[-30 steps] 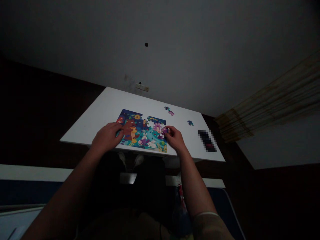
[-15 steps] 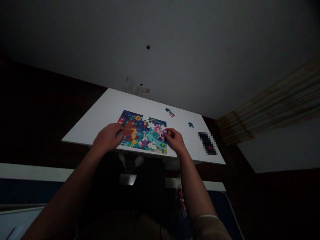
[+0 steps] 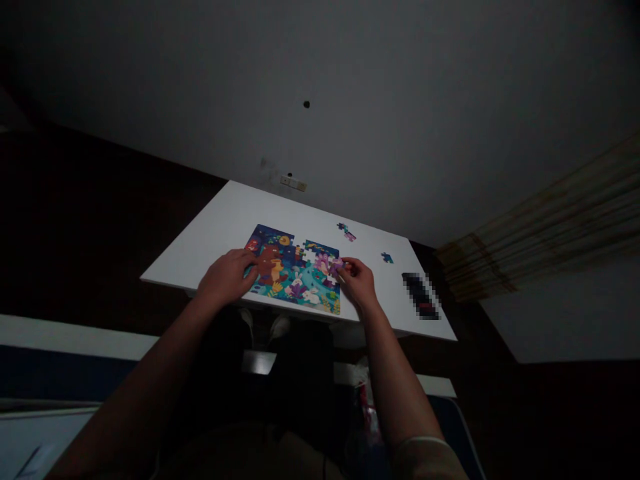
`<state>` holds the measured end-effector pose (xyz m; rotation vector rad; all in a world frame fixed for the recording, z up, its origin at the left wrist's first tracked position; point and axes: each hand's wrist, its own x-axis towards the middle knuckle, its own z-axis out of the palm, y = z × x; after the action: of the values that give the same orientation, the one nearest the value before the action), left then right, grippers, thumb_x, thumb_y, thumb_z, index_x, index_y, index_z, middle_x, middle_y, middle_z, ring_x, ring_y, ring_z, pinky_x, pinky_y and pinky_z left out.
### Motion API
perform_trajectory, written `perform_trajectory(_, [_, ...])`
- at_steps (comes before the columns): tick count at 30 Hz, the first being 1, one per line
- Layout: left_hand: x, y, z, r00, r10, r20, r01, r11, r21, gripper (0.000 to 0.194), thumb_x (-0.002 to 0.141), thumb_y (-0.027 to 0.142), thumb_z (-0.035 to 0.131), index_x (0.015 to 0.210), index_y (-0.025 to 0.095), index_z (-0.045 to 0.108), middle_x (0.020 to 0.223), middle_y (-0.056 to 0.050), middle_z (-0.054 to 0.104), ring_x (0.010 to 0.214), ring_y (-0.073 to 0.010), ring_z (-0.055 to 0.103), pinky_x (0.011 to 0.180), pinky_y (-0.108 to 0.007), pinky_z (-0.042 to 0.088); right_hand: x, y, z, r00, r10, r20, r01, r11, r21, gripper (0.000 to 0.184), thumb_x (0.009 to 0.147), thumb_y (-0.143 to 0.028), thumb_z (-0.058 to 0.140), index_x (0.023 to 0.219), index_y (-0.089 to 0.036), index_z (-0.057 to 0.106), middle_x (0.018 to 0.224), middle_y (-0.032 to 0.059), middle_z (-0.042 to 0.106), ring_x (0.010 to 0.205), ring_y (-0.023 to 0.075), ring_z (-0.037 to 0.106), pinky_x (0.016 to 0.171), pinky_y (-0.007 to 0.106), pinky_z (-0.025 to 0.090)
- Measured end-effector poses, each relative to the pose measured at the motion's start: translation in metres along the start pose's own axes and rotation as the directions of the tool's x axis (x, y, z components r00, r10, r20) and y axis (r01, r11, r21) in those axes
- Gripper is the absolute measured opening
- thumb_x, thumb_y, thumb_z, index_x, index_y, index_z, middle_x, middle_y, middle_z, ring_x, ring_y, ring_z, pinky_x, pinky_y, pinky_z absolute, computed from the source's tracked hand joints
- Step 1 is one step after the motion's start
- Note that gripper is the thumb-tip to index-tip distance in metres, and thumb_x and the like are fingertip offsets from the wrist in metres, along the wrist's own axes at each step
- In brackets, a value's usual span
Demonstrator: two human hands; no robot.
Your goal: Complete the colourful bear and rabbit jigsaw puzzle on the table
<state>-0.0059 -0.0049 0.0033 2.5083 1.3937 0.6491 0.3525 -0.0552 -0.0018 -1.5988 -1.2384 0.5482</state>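
Note:
A colourful jigsaw puzzle with a bear, rabbits and plants lies on the white table, with gaps in its upper middle and along its right side. My left hand rests on the puzzle's left edge, thumb and fingers apart, holding nothing. At the right edge, my right hand pinches a purple puzzle piece between thumb and fingers, over the gap there. Whether that piece touches its neighbours I cannot tell.
Loose puzzle pieces lie behind the puzzle, and a single blue piece is farther right. A dark pixelated object lies near the right end of the white table. The wall runs behind the table.
My right hand has shifted the purple piece slightly up and left relative to the puzzle. My left hand stays at the left edge. The whole view has shifted a little.

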Motion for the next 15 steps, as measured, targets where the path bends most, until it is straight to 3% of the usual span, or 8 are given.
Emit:
perform_trajectory(4, [-0.001,0.000,0.000,1.000,0.000,-0.010,0.000,1.000,-0.006,0.034,0.098,0.038,0.045,0.112,0.023,0.073,0.126,-0.012,0.072,0.122,-0.0299,0.063,0.105,-0.043,0.051,0.005,0.008,0.007,1.000,0.004,0.001,-0.004,0.997,0.082,0.035,0.072,-0.043,0.076,0.099,-0.022,0.076,0.074,0.0017,0.068,0.064,0.0185,0.060,0.060,0.031,0.048])
perform_trajectory(11, [-0.002,0.002,-0.001,1.000,0.009,-0.014,-0.009,1.000,-0.009,0.037,0.099,0.039,0.043,0.110,0.021,0.073,0.127,-0.013,0.072,0.123,-0.0299,0.063,0.104,-0.043,0.051,0.001,0.020,-0.007,0.953,0.076,-0.293,-0.024,0.984,0.176,0.028,0.074,-0.043,0.069,0.092,-0.021,0.070,0.075,0.0012,0.067,0.069,0.0173,0.060,0.065,0.031,0.049])
perform_trajectory(15, [-0.002,0.003,-0.003,1.000,0.011,-0.016,-0.011,1.000,0.001,0.037,0.099,0.040,0.042,0.109,0.021,0.073,0.125,-0.013,0.072,0.121,-0.0307,0.064,0.103,-0.043,0.051,-0.005,0.014,-0.012,0.961,0.091,-0.261,-0.052,0.987,0.154,0.025,0.077,-0.043,0.065,0.092,-0.023,0.067,0.079,0.0029,0.068,0.074,0.0191,0.062,0.068,0.032,0.049])
